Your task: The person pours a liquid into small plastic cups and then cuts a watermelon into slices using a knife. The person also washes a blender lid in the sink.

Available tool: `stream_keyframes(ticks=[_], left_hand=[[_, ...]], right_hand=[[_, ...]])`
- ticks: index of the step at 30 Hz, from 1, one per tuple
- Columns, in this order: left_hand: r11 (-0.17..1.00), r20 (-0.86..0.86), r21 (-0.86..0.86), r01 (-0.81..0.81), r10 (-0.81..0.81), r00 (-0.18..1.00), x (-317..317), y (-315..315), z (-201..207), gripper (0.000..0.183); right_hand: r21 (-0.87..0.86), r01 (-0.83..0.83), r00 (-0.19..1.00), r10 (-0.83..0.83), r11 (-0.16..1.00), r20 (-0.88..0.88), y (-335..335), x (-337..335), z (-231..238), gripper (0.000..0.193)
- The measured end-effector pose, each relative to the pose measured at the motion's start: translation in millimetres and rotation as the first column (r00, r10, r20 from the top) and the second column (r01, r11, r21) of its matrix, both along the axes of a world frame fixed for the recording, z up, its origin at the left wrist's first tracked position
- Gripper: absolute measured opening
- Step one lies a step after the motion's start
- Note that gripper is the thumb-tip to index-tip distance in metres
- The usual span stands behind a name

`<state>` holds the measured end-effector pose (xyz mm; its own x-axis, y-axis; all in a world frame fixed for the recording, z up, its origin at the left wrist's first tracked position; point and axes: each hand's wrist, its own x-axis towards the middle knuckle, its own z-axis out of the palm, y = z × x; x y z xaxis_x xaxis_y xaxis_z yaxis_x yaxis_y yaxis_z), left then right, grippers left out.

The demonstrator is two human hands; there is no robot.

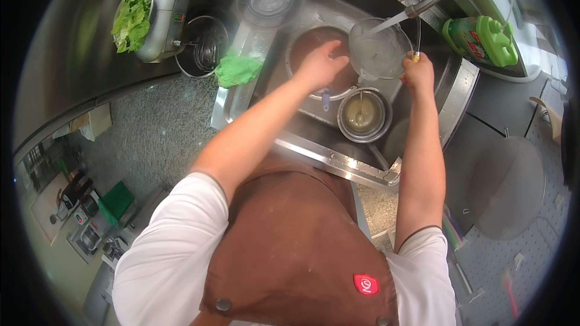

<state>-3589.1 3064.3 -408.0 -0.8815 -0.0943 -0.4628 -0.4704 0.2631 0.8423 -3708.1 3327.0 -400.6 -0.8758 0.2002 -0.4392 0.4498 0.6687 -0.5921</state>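
Note:
My right hand [418, 72] is closed at the right side of a clear round plastic container [379, 54], where a small yellow piece shows by the fingers. Water from the curved metal tap [432, 3] runs into this container. Left of it, my left hand [320, 67] hovers over a wide metal pot [294, 54] with reddish-brown contents, thumb and fingers apart, holding nothing. Nearer me in the sink [329, 15] stands a saucepan [346, 124] with cloudy yellowish liquid and what looks like a ladle inside.
On the sink's left ledge rest a clear round lid or tub [270, 0] and a green cloth [238, 70]. Farther left are a stand mixer [164, 27] with a metal bowl [192, 69] and some lettuce [134, 18]. A green plastic jug [480, 40] is at the right.

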Motion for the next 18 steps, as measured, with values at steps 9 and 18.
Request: stream_keyframes(ticks=[9, 18], left_hand=[[0.527, 0.007, -0.816, 0.237, -0.400, 0.916, -30, -125, 79, 0.057], [0.856, -0.346, -0.295, 0.426, -0.511, 0.787, -12, 27, 79, 0.065]], right_hand=[[0.678, -0.480, 0.842, 0.508, 0.557, 0.179, -25, -41, 103, 0.026], [0.779, -0.522, 0.847, 0.321, 0.347, 0.424, -44, -46, 199, 0.031]])
